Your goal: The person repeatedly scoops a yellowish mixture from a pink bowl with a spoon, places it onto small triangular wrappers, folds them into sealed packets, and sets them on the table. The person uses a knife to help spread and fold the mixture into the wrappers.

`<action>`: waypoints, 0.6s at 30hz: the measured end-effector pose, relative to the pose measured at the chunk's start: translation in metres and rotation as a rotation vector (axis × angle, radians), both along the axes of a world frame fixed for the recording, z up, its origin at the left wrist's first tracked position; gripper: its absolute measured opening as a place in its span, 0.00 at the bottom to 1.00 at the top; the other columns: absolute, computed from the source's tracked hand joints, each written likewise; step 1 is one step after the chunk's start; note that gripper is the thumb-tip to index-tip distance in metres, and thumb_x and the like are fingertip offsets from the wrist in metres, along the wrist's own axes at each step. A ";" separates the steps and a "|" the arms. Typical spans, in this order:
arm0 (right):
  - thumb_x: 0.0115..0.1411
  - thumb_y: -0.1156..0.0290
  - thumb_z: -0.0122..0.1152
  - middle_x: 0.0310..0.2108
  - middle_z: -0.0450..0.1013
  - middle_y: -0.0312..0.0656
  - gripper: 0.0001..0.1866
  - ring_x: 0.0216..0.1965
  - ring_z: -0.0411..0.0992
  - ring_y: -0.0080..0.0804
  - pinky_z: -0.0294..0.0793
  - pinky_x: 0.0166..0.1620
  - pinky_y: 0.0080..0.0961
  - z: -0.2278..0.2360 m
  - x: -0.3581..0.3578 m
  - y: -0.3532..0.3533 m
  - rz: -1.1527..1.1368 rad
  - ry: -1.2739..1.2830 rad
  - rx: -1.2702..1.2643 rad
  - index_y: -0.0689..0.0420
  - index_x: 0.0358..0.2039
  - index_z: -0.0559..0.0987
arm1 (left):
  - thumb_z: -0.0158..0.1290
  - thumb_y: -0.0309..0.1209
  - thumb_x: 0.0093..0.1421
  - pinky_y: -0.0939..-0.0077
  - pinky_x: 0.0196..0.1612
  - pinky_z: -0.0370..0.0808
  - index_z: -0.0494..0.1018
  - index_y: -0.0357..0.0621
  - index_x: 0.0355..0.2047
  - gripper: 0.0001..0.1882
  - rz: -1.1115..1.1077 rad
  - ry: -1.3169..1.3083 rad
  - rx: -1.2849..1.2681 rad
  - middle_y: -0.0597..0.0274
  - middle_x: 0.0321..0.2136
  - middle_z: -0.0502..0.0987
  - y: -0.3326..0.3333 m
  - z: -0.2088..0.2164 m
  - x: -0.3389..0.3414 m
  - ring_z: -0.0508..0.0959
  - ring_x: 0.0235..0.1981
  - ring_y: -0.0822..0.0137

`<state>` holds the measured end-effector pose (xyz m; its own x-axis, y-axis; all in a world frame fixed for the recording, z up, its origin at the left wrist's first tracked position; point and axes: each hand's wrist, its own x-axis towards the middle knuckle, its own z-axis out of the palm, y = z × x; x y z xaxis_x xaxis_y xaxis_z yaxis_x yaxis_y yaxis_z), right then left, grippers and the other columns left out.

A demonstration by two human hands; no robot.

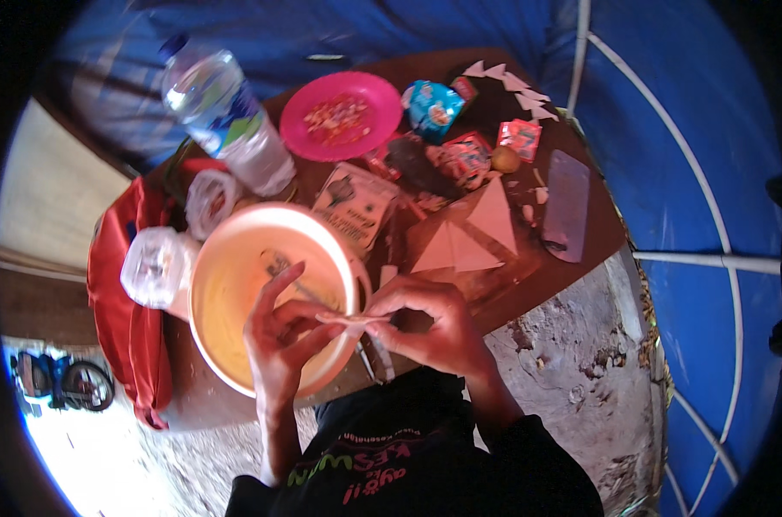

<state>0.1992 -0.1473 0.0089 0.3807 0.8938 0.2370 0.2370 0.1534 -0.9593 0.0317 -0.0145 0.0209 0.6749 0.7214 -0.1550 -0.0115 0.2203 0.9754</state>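
My left hand point(273, 340) and my right hand point(438, 323) meet over the near right rim of a large pale bowl point(199, 297). Fingertips of both hands pinch a thin pale piece point(352, 320), seen nearly edge-on; its exact kind is hard to make out. Inside the bowl a yellowish layer shows, along with a utensil partly hidden by my left hand. To the right of my hands, white triangular sheets point(492, 215) lie on a brownish board point(481, 277).
A pink plate point(292, 129) holds reddish-white bits. Around it stand a large water bottle point(257, 159), a blue packet point(432, 108) and a printed carton point(356, 202). More white triangles point(513, 82) line the far edge. A flat grey-purple rectangle point(567, 202) lies right; red cloth point(128, 310) hangs left.
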 end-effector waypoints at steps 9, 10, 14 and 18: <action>0.54 0.78 0.70 0.33 0.79 0.40 0.04 0.38 0.77 0.27 0.75 0.42 0.25 0.026 0.096 -0.033 -0.210 -0.269 -0.004 0.60 0.32 0.84 | 0.64 0.14 0.46 0.75 0.40 0.75 0.78 0.32 0.26 0.07 0.197 0.247 0.581 0.55 0.29 0.78 0.012 -0.010 -0.017 0.77 0.33 0.66; 0.55 0.77 0.69 0.33 0.79 0.40 0.03 0.38 0.77 0.26 0.76 0.42 0.26 0.029 0.118 -0.041 -0.283 -0.292 -0.036 0.60 0.31 0.84 | 0.62 0.14 0.48 0.73 0.40 0.74 0.79 0.30 0.28 0.06 0.215 0.313 0.685 0.54 0.29 0.79 0.016 -0.011 -0.029 0.78 0.34 0.65; 0.56 0.70 0.66 0.30 0.80 0.43 0.07 0.33 0.79 0.28 0.77 0.38 0.31 0.026 0.235 -0.040 -0.674 -0.399 -0.253 0.58 0.34 0.84 | 0.56 0.22 0.61 0.73 0.41 0.74 0.80 0.29 0.35 0.07 0.349 0.374 0.747 0.53 0.33 0.81 0.035 -0.029 -0.065 0.79 0.35 0.64; 0.50 0.70 0.66 0.28 0.80 0.51 0.08 0.33 0.81 0.48 0.77 0.38 0.42 0.012 0.376 0.010 -0.706 -0.896 -0.374 0.55 0.32 0.86 | 0.57 0.24 0.62 0.74 0.39 0.72 0.78 0.31 0.30 0.07 0.507 0.425 0.745 0.58 0.27 0.77 0.039 -0.053 -0.081 0.75 0.30 0.68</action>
<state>0.5754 -0.1374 0.0213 0.6468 0.6245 0.4378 0.7626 -0.5318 -0.3682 -0.0493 0.0246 -0.0318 0.2537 0.9204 0.2974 0.4477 -0.3843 0.8074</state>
